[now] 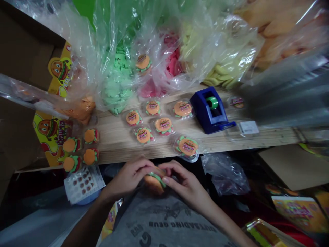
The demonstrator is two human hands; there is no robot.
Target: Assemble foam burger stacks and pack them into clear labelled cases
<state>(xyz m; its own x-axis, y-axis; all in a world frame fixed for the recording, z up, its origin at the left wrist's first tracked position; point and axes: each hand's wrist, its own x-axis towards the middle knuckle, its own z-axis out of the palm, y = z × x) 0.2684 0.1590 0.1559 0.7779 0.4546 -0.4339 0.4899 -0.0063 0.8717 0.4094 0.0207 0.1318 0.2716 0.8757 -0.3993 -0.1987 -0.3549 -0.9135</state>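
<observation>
so my left grip (128, 178) and right grip (185, 181) are clamped on a burger gummy (154, 181), just off the desk (123, 151) lined with more burgers (163, 125) and a blue tape dispenser (210, 109).

Got a chunky navy-blue tape dispenser (209, 111) with a green roll on the pale wooden plank (161, 146), clear plastic bags (117, 82) of green, pink and yellow pieces piled along the far side, plus a yellow burger-print cardboard box (50, 144) off left.

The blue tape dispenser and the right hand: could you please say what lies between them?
The head view shows a packed burger candy on the wooden plank, just beyond the right hand.
</observation>
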